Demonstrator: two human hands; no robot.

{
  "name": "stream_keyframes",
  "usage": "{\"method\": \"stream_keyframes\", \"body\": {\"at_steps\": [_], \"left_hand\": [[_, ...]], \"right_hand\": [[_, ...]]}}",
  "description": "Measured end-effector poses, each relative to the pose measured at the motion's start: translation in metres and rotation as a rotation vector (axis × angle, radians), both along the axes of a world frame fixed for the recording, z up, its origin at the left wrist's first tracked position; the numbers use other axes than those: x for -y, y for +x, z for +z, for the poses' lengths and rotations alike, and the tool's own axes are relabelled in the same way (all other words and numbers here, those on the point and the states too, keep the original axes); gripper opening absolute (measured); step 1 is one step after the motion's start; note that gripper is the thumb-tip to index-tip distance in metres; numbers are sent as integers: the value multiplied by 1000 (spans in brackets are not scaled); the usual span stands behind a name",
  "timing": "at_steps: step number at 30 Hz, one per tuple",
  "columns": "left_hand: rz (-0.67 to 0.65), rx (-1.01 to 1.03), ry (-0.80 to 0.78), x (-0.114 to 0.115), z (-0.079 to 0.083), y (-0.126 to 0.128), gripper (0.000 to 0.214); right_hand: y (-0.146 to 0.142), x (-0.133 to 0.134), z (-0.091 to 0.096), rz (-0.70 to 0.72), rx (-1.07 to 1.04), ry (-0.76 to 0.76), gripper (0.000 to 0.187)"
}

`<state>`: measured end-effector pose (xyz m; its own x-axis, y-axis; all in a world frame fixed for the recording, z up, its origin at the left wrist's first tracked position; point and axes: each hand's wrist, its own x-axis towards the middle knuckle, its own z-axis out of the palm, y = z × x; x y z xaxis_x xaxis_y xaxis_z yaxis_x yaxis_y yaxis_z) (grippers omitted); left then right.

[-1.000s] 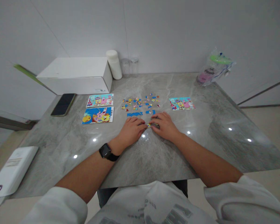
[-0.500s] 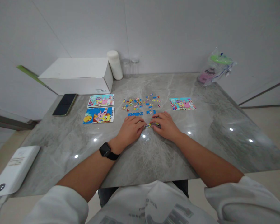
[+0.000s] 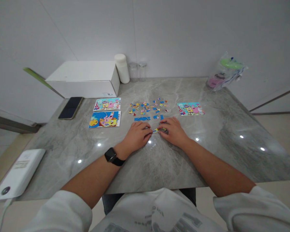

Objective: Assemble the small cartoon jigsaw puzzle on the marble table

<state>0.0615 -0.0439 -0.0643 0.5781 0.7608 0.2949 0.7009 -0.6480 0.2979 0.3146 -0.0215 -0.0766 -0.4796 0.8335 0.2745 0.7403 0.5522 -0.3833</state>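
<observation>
A small strip of joined jigsaw pieces (image 3: 155, 131) lies flat on the table between my hands. My left hand (image 3: 138, 135) grips its left end with the fingertips and wears a black watch (image 3: 110, 155) at the wrist. On the strip's other end, the fingers of my right hand (image 3: 173, 132) are closed and partly cover it. Just beyond my fingers lie a blue assembled strip (image 3: 142, 119) and a few blue pieces (image 3: 156, 117). Farther back, loose jigsaw pieces (image 3: 145, 105) are scattered in small heaps.
Two cartoon picture cards (image 3: 104, 119) lie left, another card (image 3: 191, 109) right. A phone (image 3: 71, 108), white box (image 3: 81, 87), white bottle (image 3: 122, 69) and two clear jars (image 3: 138, 72) stand behind. A plastic bag (image 3: 224, 72) sits back right, a white device (image 3: 19, 174) front left.
The whole view has shifted slightly. Both hands keep nearly the same place and hold on the small strip of jigsaw pieces.
</observation>
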Motion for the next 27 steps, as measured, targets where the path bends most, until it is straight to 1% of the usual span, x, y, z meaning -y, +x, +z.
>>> {"method": "stream_keyframes", "body": {"at_steps": [9,11,14,17,23,27], "left_hand": [[-6,12,-22,0,1,0,22],[42,24,-28,0,2,-2,24],[153,28,-26,-1,4,-6,26],[205,14,-12,-1,3,-6,26],[201,-5,-20,0,1,1,22],[197,1,-30,-1,1,3,21]], "right_hand": [[-1,0,1,3,-5,-8,15],[-1,0,1,-4,-7,-9,16],[0,0,2,-12,-13,-3,17],[-1,1,3,2,-9,-3,18],[-9,1,1,34,3,6,25],[-13,-1,-1,38,9,5,23]]}}
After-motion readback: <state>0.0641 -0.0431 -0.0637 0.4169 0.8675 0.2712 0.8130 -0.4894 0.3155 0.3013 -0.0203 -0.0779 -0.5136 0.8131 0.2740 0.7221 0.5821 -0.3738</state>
